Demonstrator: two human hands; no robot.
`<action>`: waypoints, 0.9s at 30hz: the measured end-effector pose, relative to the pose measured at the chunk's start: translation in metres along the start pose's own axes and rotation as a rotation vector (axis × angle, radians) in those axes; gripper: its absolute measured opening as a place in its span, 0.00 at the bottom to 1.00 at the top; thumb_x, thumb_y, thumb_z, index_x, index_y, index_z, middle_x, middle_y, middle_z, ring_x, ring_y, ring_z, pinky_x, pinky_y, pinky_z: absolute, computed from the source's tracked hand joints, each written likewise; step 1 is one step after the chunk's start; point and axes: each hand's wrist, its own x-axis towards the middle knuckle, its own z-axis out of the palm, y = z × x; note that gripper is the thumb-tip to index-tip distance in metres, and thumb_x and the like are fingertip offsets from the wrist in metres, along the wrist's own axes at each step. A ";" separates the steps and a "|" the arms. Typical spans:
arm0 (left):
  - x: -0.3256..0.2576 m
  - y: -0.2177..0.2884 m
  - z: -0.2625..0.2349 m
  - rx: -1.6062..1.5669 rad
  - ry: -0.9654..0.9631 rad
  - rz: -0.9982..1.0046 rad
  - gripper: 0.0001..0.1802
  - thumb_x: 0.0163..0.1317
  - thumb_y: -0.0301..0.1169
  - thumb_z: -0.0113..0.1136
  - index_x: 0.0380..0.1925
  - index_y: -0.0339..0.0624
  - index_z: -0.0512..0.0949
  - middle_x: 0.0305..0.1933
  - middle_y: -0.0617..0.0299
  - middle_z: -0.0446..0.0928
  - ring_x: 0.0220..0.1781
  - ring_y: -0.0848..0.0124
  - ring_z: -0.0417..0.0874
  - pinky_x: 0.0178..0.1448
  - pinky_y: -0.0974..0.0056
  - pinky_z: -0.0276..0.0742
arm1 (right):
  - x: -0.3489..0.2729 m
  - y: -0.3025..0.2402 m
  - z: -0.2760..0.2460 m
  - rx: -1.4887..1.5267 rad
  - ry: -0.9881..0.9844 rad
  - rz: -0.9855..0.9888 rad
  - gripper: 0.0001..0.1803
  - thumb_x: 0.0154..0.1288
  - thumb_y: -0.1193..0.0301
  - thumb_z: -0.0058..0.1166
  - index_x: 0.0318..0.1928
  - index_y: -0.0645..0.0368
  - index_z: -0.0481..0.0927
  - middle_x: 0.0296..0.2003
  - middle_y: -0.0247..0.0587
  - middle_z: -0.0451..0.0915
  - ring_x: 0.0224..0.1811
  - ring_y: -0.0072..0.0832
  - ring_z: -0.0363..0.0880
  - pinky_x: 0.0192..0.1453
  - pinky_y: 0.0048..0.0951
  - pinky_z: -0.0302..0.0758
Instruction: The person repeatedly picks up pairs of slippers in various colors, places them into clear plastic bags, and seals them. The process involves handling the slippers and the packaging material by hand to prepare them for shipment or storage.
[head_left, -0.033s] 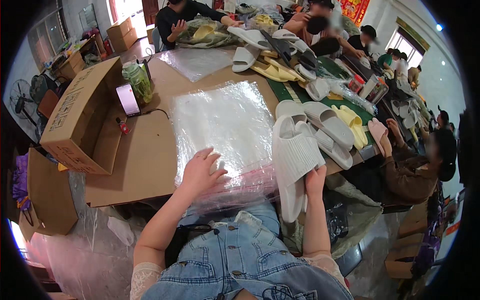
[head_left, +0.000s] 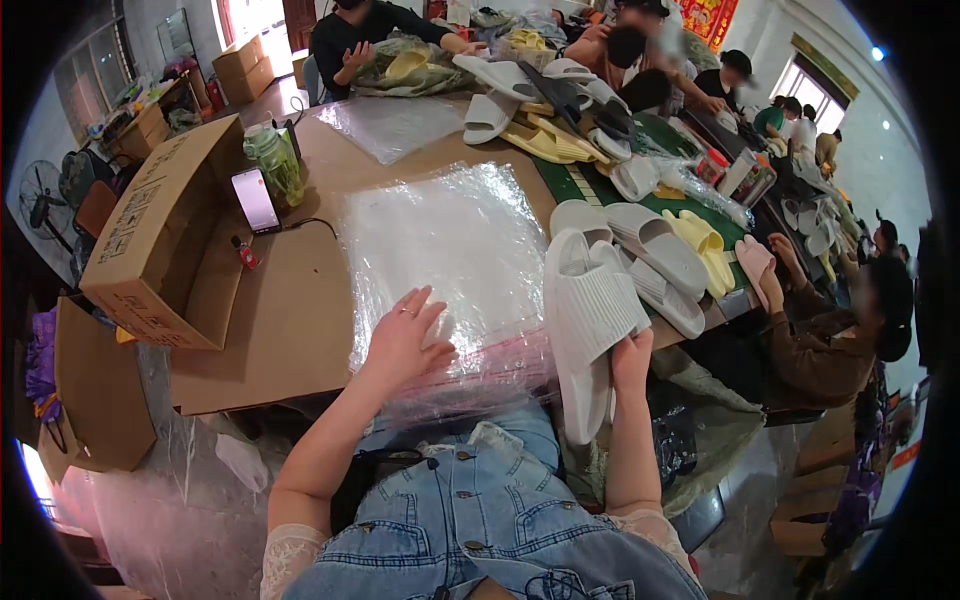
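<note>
A stack of clear plastic bags (head_left: 440,250) with pinkish lower edges lies in front of me at the table's near edge. Over its lower left part rests my left hand (head_left: 405,340), fingers spread and holding nothing. My right hand (head_left: 630,362) grips a pale grey slide slipper (head_left: 590,330) with a ribbed strap, just right of the bags. The slipper's sole hangs past the table edge, and part of a second one seems to show behind it. My right fingertips are hidden by the slipper. Beyond it lie grey slippers (head_left: 655,245) and a yellow pair (head_left: 702,245).
An open cardboard box (head_left: 165,240) stands on the left. Near it are a phone (head_left: 256,198), a green-filled jar (head_left: 274,165) and a small red item (head_left: 245,252). Mixed slippers (head_left: 555,105) pile up at the back. A co-worker at right holds a pink slipper (head_left: 755,262).
My left hand's fingers have shifted slightly upward over the bags. The right hand and its slipper stay almost in place.
</note>
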 end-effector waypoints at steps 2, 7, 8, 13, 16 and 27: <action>0.002 -0.005 0.009 0.055 -0.113 0.039 0.37 0.55 0.50 0.71 0.63 0.47 0.75 0.72 0.48 0.69 0.73 0.49 0.69 0.70 0.51 0.71 | 0.005 0.007 -0.013 -0.050 -0.058 -0.012 0.18 0.67 0.80 0.55 0.57 0.73 0.77 0.54 0.43 0.81 0.57 0.27 0.79 0.58 0.26 0.73; -0.001 -0.018 0.030 -0.035 -0.149 0.005 0.34 0.57 0.44 0.68 0.64 0.46 0.74 0.69 0.43 0.70 0.73 0.45 0.68 0.73 0.46 0.66 | 0.006 0.000 -0.015 -0.200 -0.088 -0.021 0.18 0.66 0.78 0.58 0.56 0.72 0.79 0.51 0.41 0.84 0.54 0.28 0.80 0.59 0.30 0.74; -0.002 -0.020 0.032 -0.058 -0.140 0.008 0.34 0.57 0.43 0.67 0.64 0.46 0.74 0.69 0.42 0.70 0.73 0.44 0.68 0.73 0.45 0.66 | 0.005 -0.003 -0.013 -0.237 -0.107 0.007 0.19 0.66 0.78 0.58 0.56 0.71 0.79 0.50 0.40 0.84 0.54 0.28 0.80 0.59 0.29 0.74; -0.004 -0.004 0.025 0.028 -0.106 0.058 0.33 0.56 0.38 0.67 0.63 0.45 0.73 0.69 0.39 0.69 0.72 0.40 0.68 0.73 0.44 0.66 | -0.011 -0.021 0.012 -0.238 -0.291 0.141 0.22 0.62 0.79 0.62 0.57 0.68 0.79 0.51 0.39 0.84 0.55 0.27 0.80 0.60 0.29 0.74; -0.004 -0.008 0.037 0.116 -0.084 0.094 0.29 0.58 0.37 0.66 0.60 0.44 0.74 0.68 0.39 0.70 0.70 0.39 0.70 0.72 0.44 0.68 | -0.025 -0.043 0.032 -0.348 -0.419 0.260 0.22 0.62 0.79 0.63 0.58 0.67 0.79 0.52 0.38 0.84 0.55 0.25 0.80 0.60 0.29 0.74; 0.018 -0.002 0.000 -0.377 -0.007 -0.194 0.21 0.75 0.38 0.48 0.61 0.42 0.77 0.62 0.47 0.78 0.64 0.49 0.78 0.68 0.55 0.73 | -0.034 -0.054 0.057 -0.434 -0.779 0.400 0.24 0.61 0.78 0.63 0.58 0.67 0.78 0.54 0.40 0.82 0.58 0.28 0.77 0.64 0.29 0.72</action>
